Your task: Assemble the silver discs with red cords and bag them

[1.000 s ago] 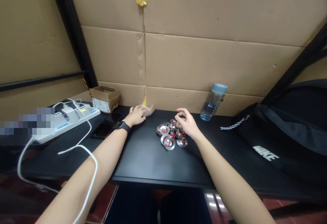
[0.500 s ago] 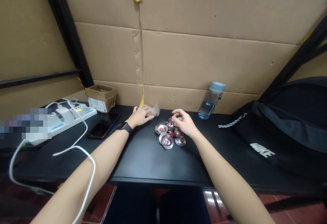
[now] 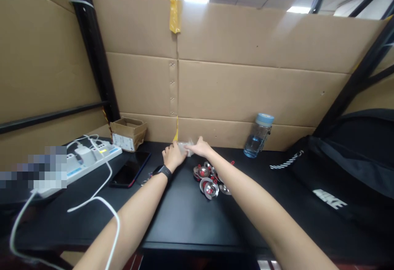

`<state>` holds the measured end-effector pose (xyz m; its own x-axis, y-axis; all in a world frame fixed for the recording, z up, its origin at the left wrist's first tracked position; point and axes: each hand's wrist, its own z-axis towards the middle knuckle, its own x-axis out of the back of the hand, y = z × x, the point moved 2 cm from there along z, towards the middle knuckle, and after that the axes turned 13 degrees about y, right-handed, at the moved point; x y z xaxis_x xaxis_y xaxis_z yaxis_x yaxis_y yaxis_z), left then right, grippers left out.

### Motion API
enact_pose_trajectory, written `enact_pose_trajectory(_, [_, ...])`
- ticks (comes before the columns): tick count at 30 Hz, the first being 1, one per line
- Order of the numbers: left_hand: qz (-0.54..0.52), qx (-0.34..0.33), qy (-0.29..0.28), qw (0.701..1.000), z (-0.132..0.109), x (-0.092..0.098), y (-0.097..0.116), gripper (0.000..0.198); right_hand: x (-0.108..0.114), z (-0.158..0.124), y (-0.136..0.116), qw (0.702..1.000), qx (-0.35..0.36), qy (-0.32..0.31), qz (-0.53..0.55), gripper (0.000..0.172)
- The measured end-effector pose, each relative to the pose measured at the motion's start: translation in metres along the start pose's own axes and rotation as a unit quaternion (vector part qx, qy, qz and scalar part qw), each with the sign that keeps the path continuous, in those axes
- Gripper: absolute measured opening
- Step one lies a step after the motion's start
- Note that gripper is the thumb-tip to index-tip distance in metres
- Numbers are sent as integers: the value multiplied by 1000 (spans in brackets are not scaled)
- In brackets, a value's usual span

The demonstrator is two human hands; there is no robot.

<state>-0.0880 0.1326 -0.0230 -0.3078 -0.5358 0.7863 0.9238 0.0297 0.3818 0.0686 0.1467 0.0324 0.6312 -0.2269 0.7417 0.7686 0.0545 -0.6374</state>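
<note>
Both of my hands meet at the back of the black table (image 3: 184,220), close to the cardboard wall. My left hand (image 3: 172,156), with a black watch on its wrist, rests with curled fingers on a small clear plastic bag (image 3: 186,146). My right hand (image 3: 200,147) reaches in from the right and pinches the same bag. A pile of several shiny metal discs with red parts (image 3: 209,178) lies just right of my left wrist, partly hidden under my right forearm.
A black phone (image 3: 129,173) lies left of my hands. A white power strip (image 3: 89,157) with a white cable (image 3: 101,196) sits at far left, and a small cardboard box (image 3: 127,132) behind it. A blue-capped water bottle (image 3: 258,135) and a black bag (image 3: 344,167) stand to the right.
My right hand left the disc pile and moved left to the plastic bag under my left hand. The camera tilted upward.
</note>
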Motion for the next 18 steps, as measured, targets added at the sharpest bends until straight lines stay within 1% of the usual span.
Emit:
enact_pose_trajectory(2, [-5, -8, 3, 1000, -2, 1, 1, 70, -17, 20, -10, 999, -39, 15, -16, 108])
enact_pose_trajectory(4, [-21, -11, 8, 1000, -3, 1, 0, 68, -30, 35, -13, 996, -68, 42, -31, 103])
enact_pose_trajectory(6, [-43, -9, 8, 999, -2, 0, -1, 69, -39, 46, -11, 995, -77, 52, -40, 97])
enact_pose_trajectory(8, [-67, -10, 2, 998, -1, -2, -2, 69, -43, 52, -6, 995, -77, 53, -43, 89])
enact_pose_trajectory(11, [-89, -8, -2, 996, 2, -5, -3, 73, -42, 53, 5, 996, -69, 48, -36, 67])
enact_pose_trajectory(13, [-107, 5, -1, 994, 4, -8, -4, 80, -39, 50, 10, 998, -49, 47, -19, 52])
enact_pose_trajectory(14, [-130, 12, -6, 991, 6, -10, -5, 83, -37, 48, 12, 998, -35, 50, -8, 48])
enact_pose_trajectory(16, [-212, 20, -16, 977, 10, -13, -5, 89, -30, 41, 15, 998, 0, 63, 18, 48])
enact_pose_trajectory(18, [-313, 30, -9, 949, 12, -16, -3, 95, -22, 33, 15, 995, 32, 80, 41, 54])
